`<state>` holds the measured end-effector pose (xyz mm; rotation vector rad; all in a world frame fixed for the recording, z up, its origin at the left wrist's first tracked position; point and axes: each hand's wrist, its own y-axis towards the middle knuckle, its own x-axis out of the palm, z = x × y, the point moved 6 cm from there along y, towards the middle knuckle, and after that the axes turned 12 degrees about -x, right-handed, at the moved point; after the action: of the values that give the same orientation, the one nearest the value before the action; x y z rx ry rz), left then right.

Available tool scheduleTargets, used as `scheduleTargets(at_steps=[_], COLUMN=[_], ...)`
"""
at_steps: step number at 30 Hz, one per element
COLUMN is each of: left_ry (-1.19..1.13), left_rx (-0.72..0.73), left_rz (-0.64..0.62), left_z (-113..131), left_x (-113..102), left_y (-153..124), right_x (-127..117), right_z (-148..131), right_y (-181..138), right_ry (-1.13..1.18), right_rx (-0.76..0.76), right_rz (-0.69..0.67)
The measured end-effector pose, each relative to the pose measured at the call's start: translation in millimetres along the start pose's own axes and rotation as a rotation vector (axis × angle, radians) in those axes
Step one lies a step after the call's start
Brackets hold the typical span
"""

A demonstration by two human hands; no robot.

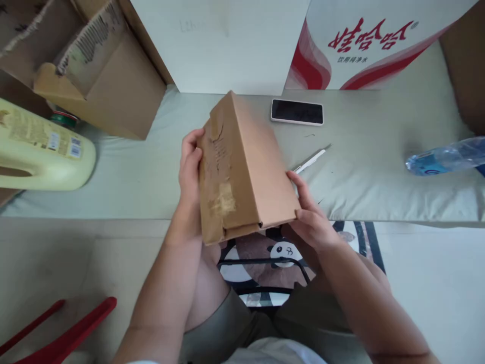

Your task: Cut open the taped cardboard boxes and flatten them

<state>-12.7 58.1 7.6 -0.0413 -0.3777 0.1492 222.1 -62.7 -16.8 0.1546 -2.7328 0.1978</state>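
A brown cardboard box (267,177) is held tilted between my two hands at the table's front edge. Worn tape and torn paper patches mark its left face. My left hand (190,164) grips the left side, with thumb and fingers on the upper edge. At the lower right corner, my right hand (312,215) is closed on the box's edge. A white utility knife (312,161) lies on the table just beyond my right fingers. Behind the box rests a phone (297,111), its dark screen up. The box's underside is hidden.
An open cardboard box (121,86) and a pale yellow jug (71,156) stand at left. White cartons (235,45) line the back. A clear plastic bottle (447,156) lies at right. Red legs or bars (83,328) show on the floor, lower left.
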Motion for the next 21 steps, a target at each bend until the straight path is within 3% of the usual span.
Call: scheduleTargets(at_steps=[4,9,15,18,21], left_ry=[0.125,0.045,0.034,-0.005,-0.056], left_rx=[-0.043,-0.177,-0.273,-0.282,-0.242], left_rz=[-0.061,-0.163,-0.131,-0.107,-0.091], left_z=[-9.6,-27.7,-41.3,-38.0,-30.0], left_x=[4.0,9.1,1.7,0.6,0.4], left_y=[0.3,5.5,7.6,7.9,8.6], right_x=[-18.1,-31.4,-36.8,-41.2,-48.8], right_z=[-6.8,-13.9,-32.4,-33.8,-26.9], right_y=[6.8,10.8,0.0,-2.5,1.2], right_ry=[-0.103,-0.145,-0.333,-0.385,-0.245], right_rx=[-0.129,-0.278,-0.474,-0.498,-0.440], right_rz=[0.173,0.320,0.467,0.498,0.516])
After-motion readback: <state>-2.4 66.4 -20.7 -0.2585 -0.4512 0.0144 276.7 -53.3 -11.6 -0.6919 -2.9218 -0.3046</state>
